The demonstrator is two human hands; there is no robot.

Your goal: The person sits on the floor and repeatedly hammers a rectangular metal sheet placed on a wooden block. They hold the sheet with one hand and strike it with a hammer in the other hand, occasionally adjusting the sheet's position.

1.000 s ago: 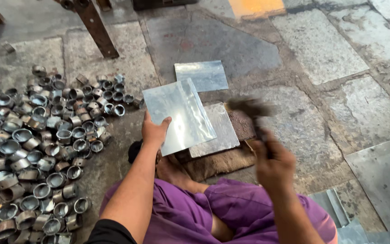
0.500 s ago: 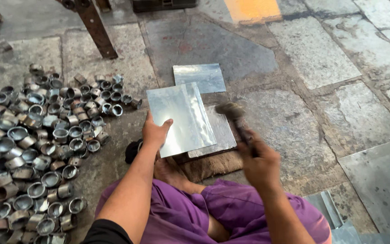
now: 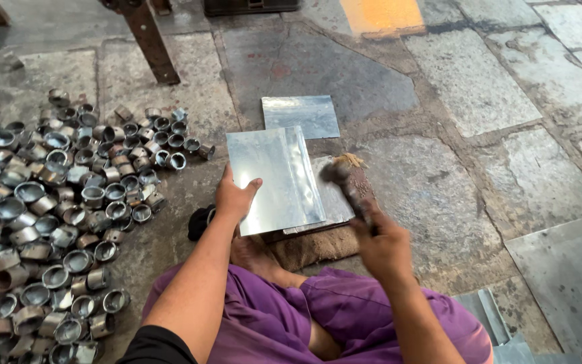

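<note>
My left hand [image 3: 234, 199] presses on the near left edge of a shiny metal sheet [image 3: 274, 178] that lies on a flat block with sacking under it [image 3: 308, 246]. My right hand [image 3: 384, 246] grips the handle of a wooden mallet [image 3: 346, 178]. The mallet's head is down at the right edge of the sheet, blurred by motion. A second metal sheet [image 3: 301, 116] lies flat on the stone floor just beyond.
A large heap of small round metal cups and rings [image 3: 55, 216] covers the floor on the left. My legs in purple cloth [image 3: 304, 320] are folded below. More cut sheet pieces [image 3: 489, 323] lie at the lower right. A rusty metal leg [image 3: 146, 37] stands at the top left.
The mallet has swung down from a raised position at the right onto the right edge of the sheet. My left hand has kept its hold on the sheet.
</note>
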